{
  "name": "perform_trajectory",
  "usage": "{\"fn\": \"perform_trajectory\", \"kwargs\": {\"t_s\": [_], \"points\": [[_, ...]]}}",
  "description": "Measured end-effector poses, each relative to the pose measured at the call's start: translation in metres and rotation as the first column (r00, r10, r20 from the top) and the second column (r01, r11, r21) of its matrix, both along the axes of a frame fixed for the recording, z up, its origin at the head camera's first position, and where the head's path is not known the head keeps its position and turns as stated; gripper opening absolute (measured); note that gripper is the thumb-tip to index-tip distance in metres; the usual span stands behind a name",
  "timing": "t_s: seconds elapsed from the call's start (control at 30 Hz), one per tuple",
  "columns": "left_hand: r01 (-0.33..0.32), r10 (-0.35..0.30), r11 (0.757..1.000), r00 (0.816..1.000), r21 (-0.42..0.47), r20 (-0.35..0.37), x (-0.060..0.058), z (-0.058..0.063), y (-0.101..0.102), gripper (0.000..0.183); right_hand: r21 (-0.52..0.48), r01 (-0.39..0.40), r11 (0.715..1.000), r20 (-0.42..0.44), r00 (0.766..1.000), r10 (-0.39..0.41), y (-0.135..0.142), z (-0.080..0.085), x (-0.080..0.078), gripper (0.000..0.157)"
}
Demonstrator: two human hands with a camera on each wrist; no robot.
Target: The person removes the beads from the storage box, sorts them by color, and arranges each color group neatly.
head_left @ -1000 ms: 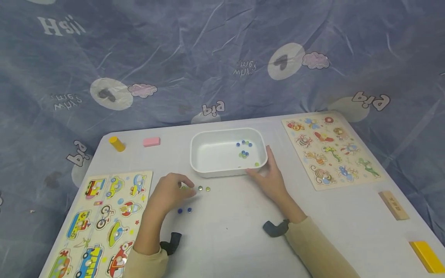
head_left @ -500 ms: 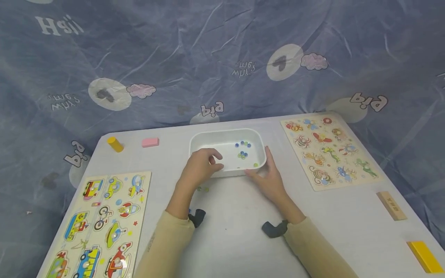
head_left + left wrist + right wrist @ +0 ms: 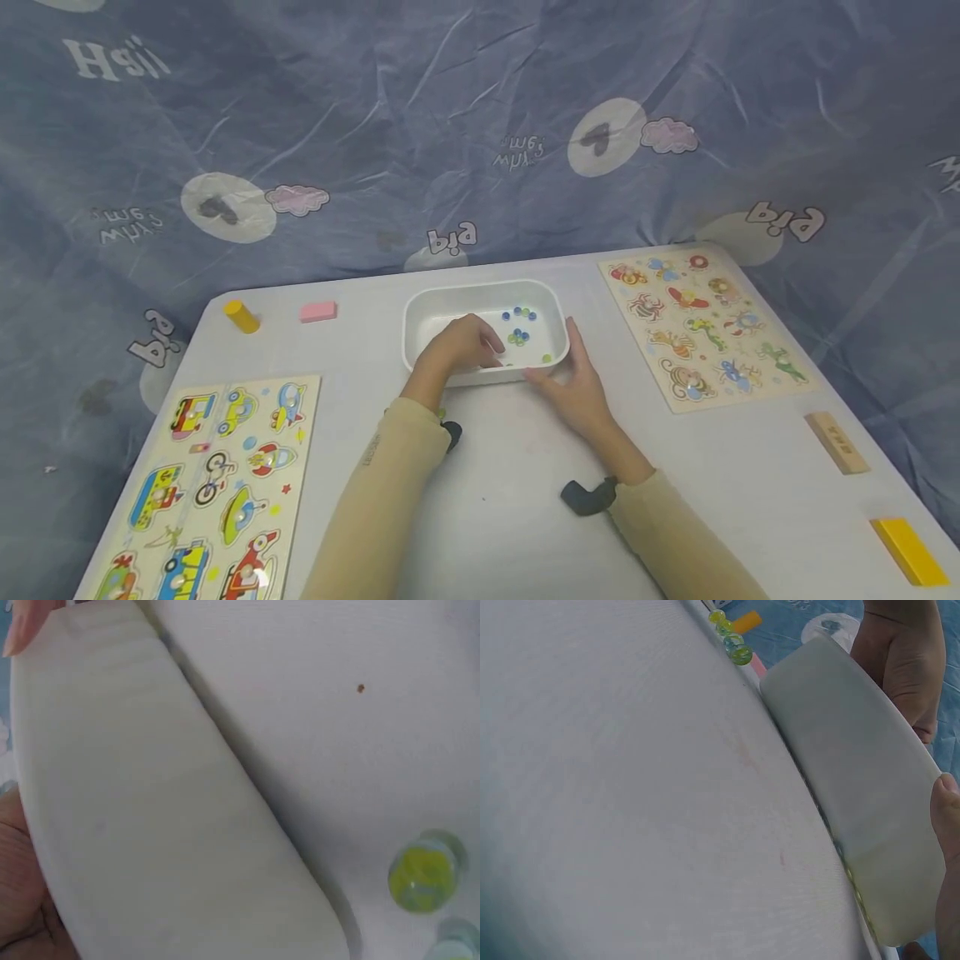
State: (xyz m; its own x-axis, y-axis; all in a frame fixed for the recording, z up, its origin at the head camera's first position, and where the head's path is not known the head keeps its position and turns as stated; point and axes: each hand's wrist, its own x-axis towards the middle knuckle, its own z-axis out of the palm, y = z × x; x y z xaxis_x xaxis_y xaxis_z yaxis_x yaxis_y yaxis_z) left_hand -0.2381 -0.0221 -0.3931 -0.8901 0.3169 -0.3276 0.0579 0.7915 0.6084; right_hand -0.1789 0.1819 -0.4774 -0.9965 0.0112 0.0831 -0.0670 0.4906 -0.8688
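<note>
A white plastic tray stands near the back middle of the table, with several blue and green glass marbles in its right half. My right hand grips the tray's near right corner, thumb at the front rim and fingers along the side. Over the front rim reaches my left hand, its bent fingers low inside the tray, left of the marbles. Whether a marble is between its thumb and forefinger, I cannot tell. In the left wrist view, a yellow-green marble lies on the table outside the tray; the right wrist view shows several loose marbles.
A vehicle puzzle board lies at left, an insect puzzle board at right. Toward the back left are a yellow cylinder and a pink block. A wooden block and a yellow block line the right edge.
My left hand has moved from the loose marbles on the table, right and away from me over the front rim, and lowered into the tray. The right hand keeps its grip on the corner.
</note>
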Motion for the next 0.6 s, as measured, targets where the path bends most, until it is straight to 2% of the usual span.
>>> {"fn": "perform_trajectory", "kwargs": {"t_s": [0.2,0.6], "points": [[0.02,-0.018,0.999,0.998,-0.044,0.057,0.0,-0.006,0.005,0.015,-0.006,-0.003,1.0,-0.013,1.0,0.003,0.0,0.001,0.001,0.104],[0.034,-0.031,0.998,0.998,-0.051,0.057,-0.007,-0.015,0.012,0.012,-0.014,0.003,1.0,0.01,1.0,-0.003,0.001,0.002,0.001,0.105]]}}
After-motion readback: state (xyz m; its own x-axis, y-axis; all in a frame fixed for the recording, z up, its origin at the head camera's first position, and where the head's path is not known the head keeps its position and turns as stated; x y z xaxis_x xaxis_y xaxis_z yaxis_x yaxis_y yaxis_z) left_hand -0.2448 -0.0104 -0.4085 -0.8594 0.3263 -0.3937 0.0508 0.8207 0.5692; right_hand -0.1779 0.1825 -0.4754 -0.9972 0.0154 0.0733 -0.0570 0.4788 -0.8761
